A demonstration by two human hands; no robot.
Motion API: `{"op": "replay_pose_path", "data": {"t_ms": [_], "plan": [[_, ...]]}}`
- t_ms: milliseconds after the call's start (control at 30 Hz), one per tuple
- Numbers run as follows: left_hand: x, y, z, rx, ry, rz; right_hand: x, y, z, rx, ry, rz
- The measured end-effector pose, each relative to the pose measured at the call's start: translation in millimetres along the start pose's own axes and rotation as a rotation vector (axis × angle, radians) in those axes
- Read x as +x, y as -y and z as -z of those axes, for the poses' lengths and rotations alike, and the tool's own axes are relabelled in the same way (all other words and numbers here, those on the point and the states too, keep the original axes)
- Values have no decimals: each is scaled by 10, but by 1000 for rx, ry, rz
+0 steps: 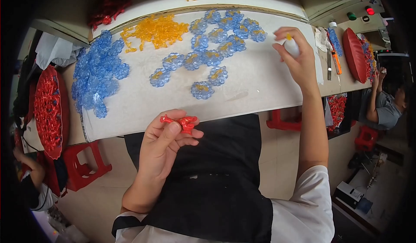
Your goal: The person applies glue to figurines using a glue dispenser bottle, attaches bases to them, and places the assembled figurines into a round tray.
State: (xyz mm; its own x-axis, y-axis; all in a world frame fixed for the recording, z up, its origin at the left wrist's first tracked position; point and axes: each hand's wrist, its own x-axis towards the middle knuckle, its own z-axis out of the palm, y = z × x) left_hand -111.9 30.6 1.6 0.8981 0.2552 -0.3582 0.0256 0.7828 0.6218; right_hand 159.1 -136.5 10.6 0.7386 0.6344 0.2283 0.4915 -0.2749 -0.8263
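My left hand (161, 150) is closed around a small red plastic figure (187, 124), pinched between thumb and fingers just past the table's near edge. Farther right and higher, my right hand (300, 63) grips a small white squeeze bottle (291, 49) with a yellow tip, partly covered by the fingers. Left of that hand, several clear blue flower-shaped pieces (202, 90) lie spread on the white table sheet (138, 100), each with a yellow piece on top. A yellow heap of small plastic pieces (158, 30) and a pile of blue flower pieces (97, 72) lie farther left.
A red tray of red pieces (51, 113) stands at the left. An orange-handled cutter (336, 62) and a red dish (354, 54) lie at the right. Red stools (84, 165) stand below the table. Another person (385, 102) sits at the far right; another's arm (32, 167) shows at left.
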Motion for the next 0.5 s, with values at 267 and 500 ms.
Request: {"op": "replay_pose_path", "data": {"t_ms": [267, 500], "plan": [[36, 1, 22, 11, -8, -12, -160, 125, -95, -436, 195, 145], [82, -7, -11, 13, 37, 19, -505, 295, -126, -412, 194, 232]]}}
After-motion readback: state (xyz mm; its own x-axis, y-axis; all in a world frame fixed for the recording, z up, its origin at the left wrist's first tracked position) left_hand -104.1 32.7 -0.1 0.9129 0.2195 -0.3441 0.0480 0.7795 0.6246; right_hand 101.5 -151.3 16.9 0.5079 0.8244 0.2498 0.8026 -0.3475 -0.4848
